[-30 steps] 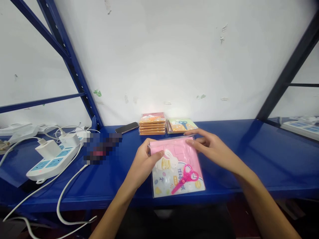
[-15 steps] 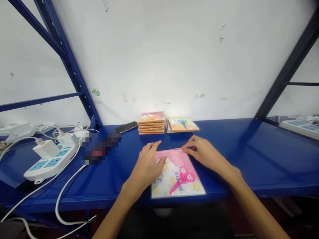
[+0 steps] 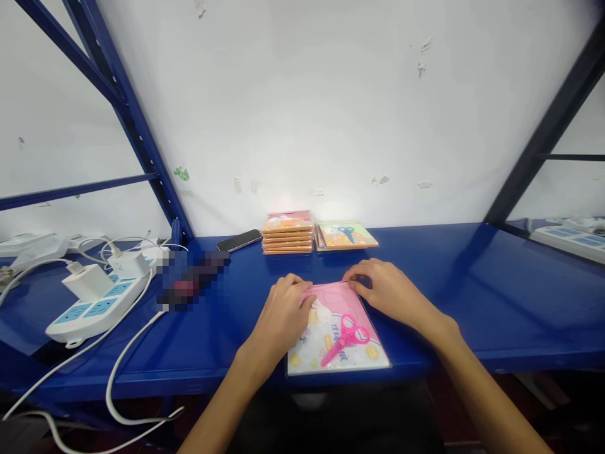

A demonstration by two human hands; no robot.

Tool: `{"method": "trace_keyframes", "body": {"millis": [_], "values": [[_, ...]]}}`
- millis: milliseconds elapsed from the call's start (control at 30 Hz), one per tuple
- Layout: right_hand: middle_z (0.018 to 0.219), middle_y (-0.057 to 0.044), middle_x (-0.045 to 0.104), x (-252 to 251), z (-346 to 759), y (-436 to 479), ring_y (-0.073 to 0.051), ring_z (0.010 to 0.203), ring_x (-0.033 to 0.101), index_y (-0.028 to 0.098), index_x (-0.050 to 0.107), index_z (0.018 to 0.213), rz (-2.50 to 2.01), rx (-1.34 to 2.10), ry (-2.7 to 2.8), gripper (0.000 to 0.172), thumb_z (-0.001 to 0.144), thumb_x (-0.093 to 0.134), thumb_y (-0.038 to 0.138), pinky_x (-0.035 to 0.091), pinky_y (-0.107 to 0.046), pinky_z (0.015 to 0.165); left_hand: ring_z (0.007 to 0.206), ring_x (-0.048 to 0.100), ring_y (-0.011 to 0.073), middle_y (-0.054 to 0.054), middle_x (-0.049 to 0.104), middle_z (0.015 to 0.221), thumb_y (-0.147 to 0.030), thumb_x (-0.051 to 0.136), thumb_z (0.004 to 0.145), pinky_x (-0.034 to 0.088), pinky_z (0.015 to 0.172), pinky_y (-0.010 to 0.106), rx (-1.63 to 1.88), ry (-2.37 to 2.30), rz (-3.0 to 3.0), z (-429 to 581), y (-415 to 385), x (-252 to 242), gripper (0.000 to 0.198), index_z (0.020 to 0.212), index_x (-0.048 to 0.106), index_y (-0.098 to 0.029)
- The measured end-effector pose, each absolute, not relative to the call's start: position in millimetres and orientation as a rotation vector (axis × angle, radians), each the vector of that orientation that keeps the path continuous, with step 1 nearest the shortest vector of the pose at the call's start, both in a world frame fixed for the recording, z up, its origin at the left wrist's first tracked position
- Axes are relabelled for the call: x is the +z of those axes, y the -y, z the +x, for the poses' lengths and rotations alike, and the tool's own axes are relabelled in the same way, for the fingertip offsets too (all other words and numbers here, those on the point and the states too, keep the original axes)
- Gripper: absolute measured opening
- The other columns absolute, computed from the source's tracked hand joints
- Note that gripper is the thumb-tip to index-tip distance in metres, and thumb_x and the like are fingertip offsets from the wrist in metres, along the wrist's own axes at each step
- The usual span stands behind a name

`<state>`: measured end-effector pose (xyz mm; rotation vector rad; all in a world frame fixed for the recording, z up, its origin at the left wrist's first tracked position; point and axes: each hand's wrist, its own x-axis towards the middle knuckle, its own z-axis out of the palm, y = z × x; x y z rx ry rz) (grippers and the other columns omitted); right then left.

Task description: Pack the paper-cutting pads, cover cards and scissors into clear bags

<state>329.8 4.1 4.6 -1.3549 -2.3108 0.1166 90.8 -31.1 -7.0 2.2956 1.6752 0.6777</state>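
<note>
Fingers of the right hand [image 3: 387, 290] pinch the top right corner of a packet [image 3: 314, 350], with the thumb and first finger close together. The left hand [image 3: 286, 315] has its thumb on the packet's front and its fingertips by the top edge; I cannot tell if they grip it. Past the packet, near the white wall [image 3: 302, 113], sit a tall stack of orange packets [image 3: 287, 244] and, just beside it, a lower pile [image 3: 362, 236] with blue scissors [image 3: 347, 234] on top. A black phone [image 3: 239, 240] lies left of the stack. Further left are a fuzzy blocked-out patch, a white power strip [image 3: 101, 307] with chargers [image 3: 89, 282] in it, and loopy white cords [image 3: 113, 384]. The packet lies flat by the front edge of the blue table [image 3: 454, 271]. It looks shiny, pink on top and white below, with a bunny [image 3: 322, 313], blue writing and bright pink scissors [image 3: 344, 342] on its front. The left hand hides some of its left side.
</note>
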Motion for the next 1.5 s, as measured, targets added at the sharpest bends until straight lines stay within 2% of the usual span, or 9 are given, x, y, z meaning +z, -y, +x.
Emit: {"method": "trace_keyframes", "body": {"millis": [200,433,833,933,1100,1300,1433,1500], "values": [[0.117,-0.007,0.076,3.7,321.7,0.3,-0.026,0.112,0.065,0.021,0.074,0.118,-1.231,0.128,2.380,0.028,0.099,0.054,0.019,0.051,-0.040,0.097,0.117,0.060,0.0285,0.012,0.068,0.126,-0.025,0.051,0.102,0.045,0.105,0.044,0.685,-1.673,2.310,91.3,31.8,-7.6,0.036,0.131,0.069,-0.015],[0.110,-0.007,0.078,7.1,318.1,0.4,-0.025,0.102,0.069,0.022,0.078,0.108,-1.204,0.083,2.435,0.028,0.098,0.052,0.015,0.053,-0.038,0.090,0.112,0.062,0.0285,0.011,0.070,0.122,-0.025,0.050,0.102,0.047,0.101,0.043,0.692,-1.664,2.338,91.5,30.5,-5.5,0.034,0.127,0.073,-0.017],[0.104,-0.004,0.078,10.3,320.8,6.4,-0.023,0.098,0.070,0.021,0.077,0.096,-1.211,0.066,2.434,0.033,0.086,0.049,0.005,0.050,-0.035,0.088,0.105,0.064,0.0275,0.009,0.072,0.117,-0.023,0.053,0.102,0.049,0.096,0.044,0.739,-1.664,2.391,91.0,29.0,-9.1,0.029,0.110,0.081,-0.020],[0.105,-0.005,0.078,10.9,317.6,9.4,-0.023,0.098,0.070,0.021,0.078,0.099,-1.188,0.098,2.441,0.038,0.084,0.047,0.002,0.050,-0.033,0.090,0.110,0.063,0.0274,0.009,0.072,0.120,-0.020,0.051,0.102,0.047,0.100,0.044,0.735,-1.616,2.441,91.3,29.7,-9.1,0.030,0.105,0.081,-0.021],[0.115,-0.004,0.077,10.7,306.4,14.0,-0.022,0.104,0.069,0.023,0.078,0.115,-1.094,0.166,2.468,0.051,0.084,0.044,0.000,0.049,-0.032,0.095,0.111,0.060,0.0237,0.008,0.070,0.120,-0.016,0.037,0.106,0.048,0.099,0.039,0.680,-1.394,2.620,90.5,33.4,-6.4,0.040,0.117,0.075,-0.022],[0.103,-0.006,0.080,13.6,311.7,11.3,-0.022,0.095,0.073,0.019,0.080,0.101,-1.275,0.171,2.365,0.047,0.080,0.044,-0.001,0.051,-0.030,0.088,0.106,0.059,0.0261,0.012,0.066,0.114,-0.023,0.040,0.106,0.049,0.097,0.042,0.650,-1.464,2.667,89.5,37.4,-2.5,0.036,0.116,0.073,-0.016],[0.106,-0.007,0.079,14.5,302.7,16.3,-0.022,0.099,0.072,0.019,0.079,0.106,-1.186,0.156,2.413,0.047,0.082,0.044,-0.001,0.049,-0.029,0.090,0.109,0.057,0.0262,0.011,0.064,0.117,-0.023,0.040,0.105,0.048,0.100,0.043,0.639,-1.392,2.651,96.3,42.5,-0.4,0.033,0.120,0.070,-0.015],[0.103,-0.009,0.079,13.8,295.4,19.4,-0.023,0.095,0.073,0.018,0.079,0.106,-1.188,0.117,2.424,0.043,0.086,0.045,0.002,0.049,-0.030,0.086,0.108,0.057,0.0258,0.011,0.064,0.118,-0.022,0.039,0.105,0.048,0.100,0.042,0.629,-1.375,2.640,99.6,45.0,0.6,0.033,0.119,0.068,-0.016]]}}
